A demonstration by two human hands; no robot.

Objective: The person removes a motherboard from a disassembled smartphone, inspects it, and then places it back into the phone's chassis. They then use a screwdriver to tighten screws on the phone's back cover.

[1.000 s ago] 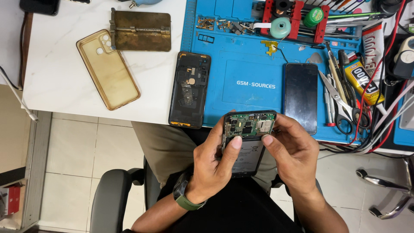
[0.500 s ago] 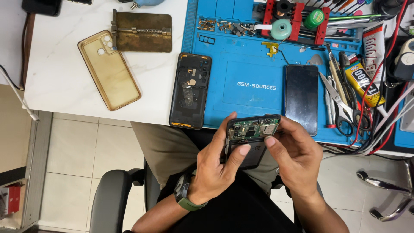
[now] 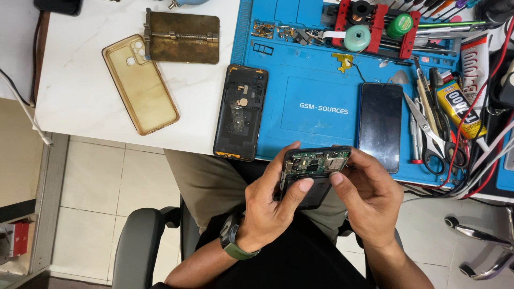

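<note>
Head view: opened phone [image 3: 315,170] with its green board exposed, held over the lap just off the bench [image 3: 80,91] edge, clamped between left hand [image 3: 270,206] and right hand [image 3: 369,195], thumbs pressed on its dark lower half. Up on the blue mat [image 3: 321,107]: black back cover [image 3: 241,112] left, dark screen panel [image 3: 380,126] right, yellowed clear case [image 3: 140,83] further left.

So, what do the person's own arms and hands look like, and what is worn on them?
Both forearms are bare, with no sleeves and no gloves. The left hand has a dark watch with an olive-green strap at its wrist. The right hand wears nothing visible; no rings show on the fingers.
</note>
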